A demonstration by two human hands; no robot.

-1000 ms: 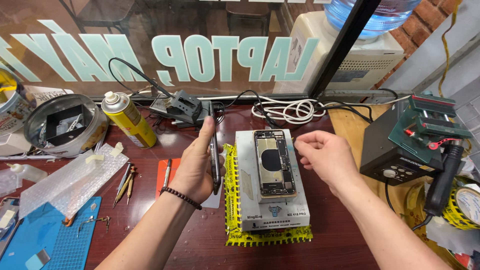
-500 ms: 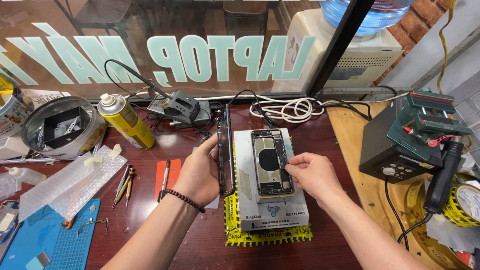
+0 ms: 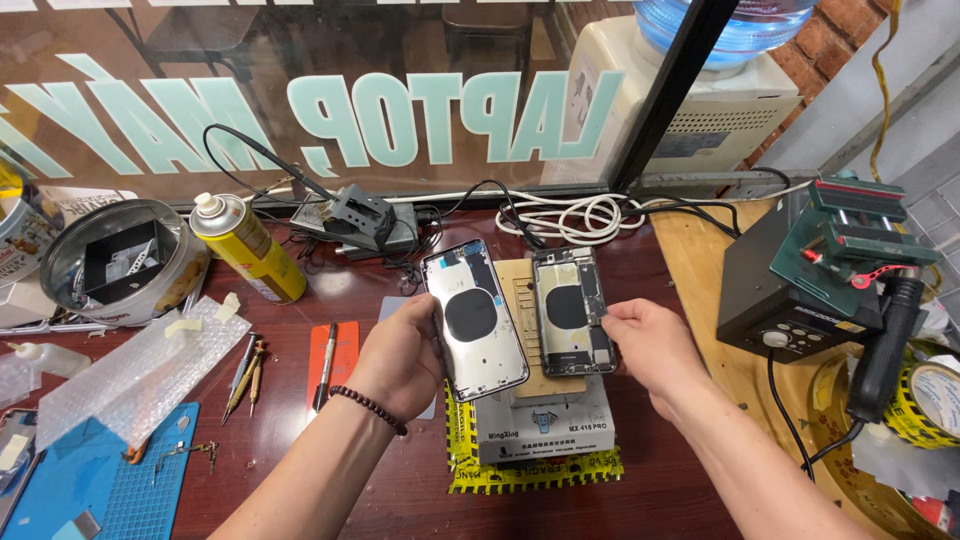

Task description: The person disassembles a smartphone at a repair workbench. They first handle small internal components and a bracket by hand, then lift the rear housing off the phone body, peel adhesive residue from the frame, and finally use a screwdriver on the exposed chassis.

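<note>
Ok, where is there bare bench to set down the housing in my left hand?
Bare wood lies right of the heating platform, toward the black station, though its cord crosses there. Left is crowded: orange pry card, tweezers, bubble wrap.

Large pale-green lettering (image 3: pixel 330 120) runs mirrored across the window glass beyond the tabletop's far edge. A yellow spray can (image 3: pixel 250 250) with a printed label stands near that far edge, left of centre. Yellow-and-black striped warning tape (image 3: pixel 530 470) edges the grey pad near the front edge. A yellow tape roll (image 3: pixel 925 400) lies at the right edge.
</note>
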